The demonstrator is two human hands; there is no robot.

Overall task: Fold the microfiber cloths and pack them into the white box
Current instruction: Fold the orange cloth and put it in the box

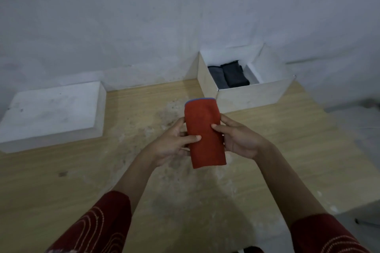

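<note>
At the centre of the frame, the left hand [172,142] and right hand [239,139] hold a folded red cloth [203,131] above the wooden table [287,139], each pinching a long edge between thumb on top and fingers curled beneath. The white box [249,94] stands open at upper right, with a grey cloth [218,77] and a black cloth [234,76] side by side inside, and a white lid [53,111] lies at the left.

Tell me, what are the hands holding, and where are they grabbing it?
Both hands hold a folded red cloth: the left hand pinches its left edge, the right hand its right edge, near the middle.
</note>
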